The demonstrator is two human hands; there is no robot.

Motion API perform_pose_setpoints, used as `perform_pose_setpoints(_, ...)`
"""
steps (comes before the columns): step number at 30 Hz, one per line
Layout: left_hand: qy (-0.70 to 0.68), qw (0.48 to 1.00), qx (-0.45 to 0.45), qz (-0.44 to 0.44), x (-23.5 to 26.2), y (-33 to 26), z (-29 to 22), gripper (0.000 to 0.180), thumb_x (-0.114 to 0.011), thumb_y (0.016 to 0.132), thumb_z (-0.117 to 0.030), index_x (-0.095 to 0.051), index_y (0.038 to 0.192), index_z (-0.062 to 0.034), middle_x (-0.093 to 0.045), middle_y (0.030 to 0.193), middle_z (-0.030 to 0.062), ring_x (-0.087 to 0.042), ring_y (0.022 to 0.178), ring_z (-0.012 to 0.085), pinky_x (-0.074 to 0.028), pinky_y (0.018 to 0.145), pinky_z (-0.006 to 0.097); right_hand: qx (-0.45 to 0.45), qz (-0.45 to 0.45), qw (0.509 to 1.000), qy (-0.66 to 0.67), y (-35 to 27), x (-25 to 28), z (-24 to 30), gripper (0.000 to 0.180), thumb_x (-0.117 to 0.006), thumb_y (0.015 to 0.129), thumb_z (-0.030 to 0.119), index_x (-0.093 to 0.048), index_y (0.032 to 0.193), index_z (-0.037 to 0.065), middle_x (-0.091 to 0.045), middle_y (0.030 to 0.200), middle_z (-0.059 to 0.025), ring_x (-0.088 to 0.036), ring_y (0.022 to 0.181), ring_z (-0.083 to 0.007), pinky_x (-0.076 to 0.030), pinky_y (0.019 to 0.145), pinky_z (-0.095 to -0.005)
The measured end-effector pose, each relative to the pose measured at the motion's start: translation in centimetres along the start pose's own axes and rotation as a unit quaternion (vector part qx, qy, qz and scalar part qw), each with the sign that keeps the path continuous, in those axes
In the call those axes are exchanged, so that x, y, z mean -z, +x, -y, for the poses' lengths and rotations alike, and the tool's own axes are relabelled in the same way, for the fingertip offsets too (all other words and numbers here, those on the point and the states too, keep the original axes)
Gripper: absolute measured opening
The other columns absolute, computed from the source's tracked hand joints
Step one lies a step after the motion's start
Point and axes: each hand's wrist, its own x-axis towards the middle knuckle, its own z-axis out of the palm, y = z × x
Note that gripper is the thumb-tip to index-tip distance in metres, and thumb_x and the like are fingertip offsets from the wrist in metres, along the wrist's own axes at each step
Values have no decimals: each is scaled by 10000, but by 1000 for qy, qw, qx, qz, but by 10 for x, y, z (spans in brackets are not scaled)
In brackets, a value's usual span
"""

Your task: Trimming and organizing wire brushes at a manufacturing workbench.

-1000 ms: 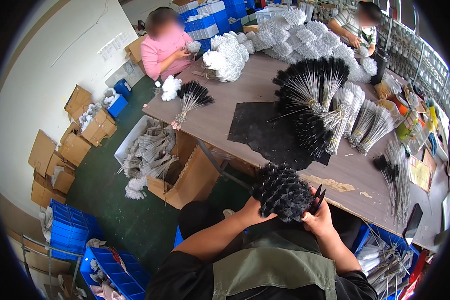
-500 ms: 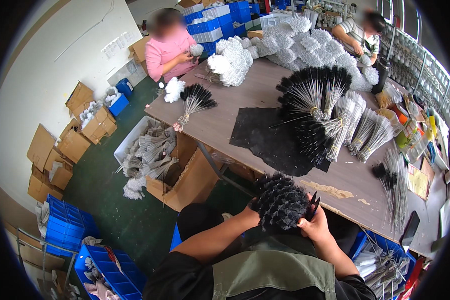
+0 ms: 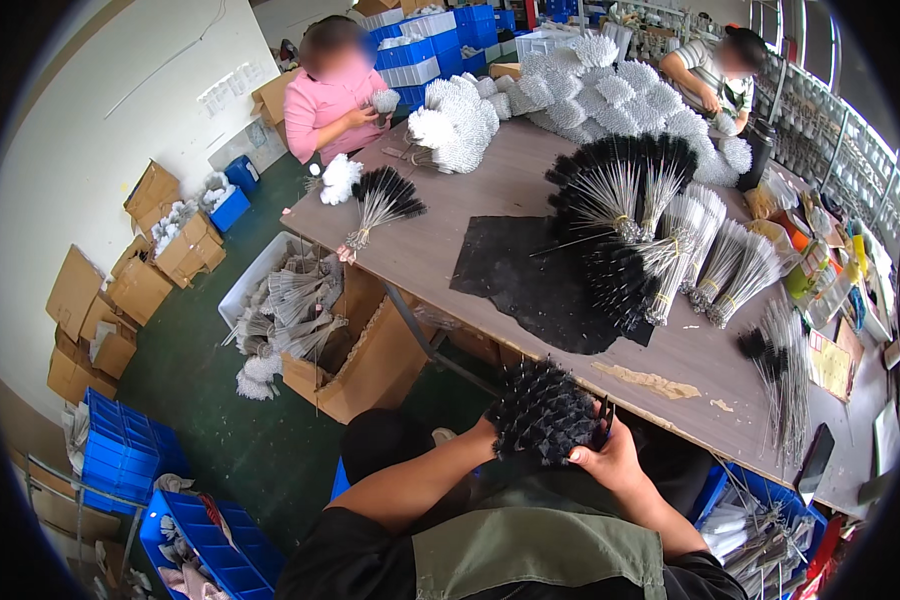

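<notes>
A bundle of black-bristled wire brushes (image 3: 542, 412) is held before my body, bristle heads up, just off the table's near edge. My left hand (image 3: 483, 442) grips its left side, with the fingers mostly hidden behind the bristles. My right hand (image 3: 612, 460) is at the right side, its thumb against the bristles. In that hand is a small dark tool with two narrow points (image 3: 604, 418); its exact kind does not show. Beyond, on the table (image 3: 420, 255), lie a black mat (image 3: 515, 290) and tied bundles of black brushes (image 3: 625, 185) and white brushes (image 3: 692, 240).
A pile of white brushes (image 3: 610, 95) covers the table's far side. Two people (image 3: 335, 105) work there. Loose wire brushes (image 3: 785, 380) and a phone (image 3: 817, 460) lie at right. Below stand a cardboard box (image 3: 370, 350) and blue crates (image 3: 130, 450).
The bundle and both hands have shifted slightly left and down in the picture, and the whole view has shifted a little too. The right hand's tool has turned, showing less of its points.
</notes>
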Motion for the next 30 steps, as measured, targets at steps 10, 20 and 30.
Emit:
perform_pose_setpoints(10, -26, 999, 38, 23, -38, -37, 5, 403, -545, 890, -303, -538, 1271, -173, -506, 1324, 70, -435, 1268, 276, -286, 1109, 453, -7, 36, 999, -9, -20, 2, -11, 829, -828, 726, 339, -419, 1312, -80, -571, 1211, -88, -517, 1102, -131, -398, 986, -302)
perform_pose_setpoints(20, -6, 994, 111, -15, -39, -37, -36, 414, -581, 874, -286, -541, 1262, -148, -504, 1326, 89, -428, 1272, 295, -300, 1097, 442, 72, -2, 997, 20, -37, 12, -7, 1049, -783, 737, 473, -220, 1433, -75, -468, 1313, -115, -475, 1177, -178, -367, 1009, -312)
perform_pose_setpoints(30, -95, 974, 203, -33, -84, -48, -35, 407, -477, 967, -217, -442, 1348, -79, -516, 1319, 92, -467, 1253, 228, -385, 1055, 372, 71, -43, 990, -116, -53, 11, -2, 947, -754, 777, 438, -287, 1393, -108, -398, 1410, -199, -376, 1319, -257, -266, 1097, -356)
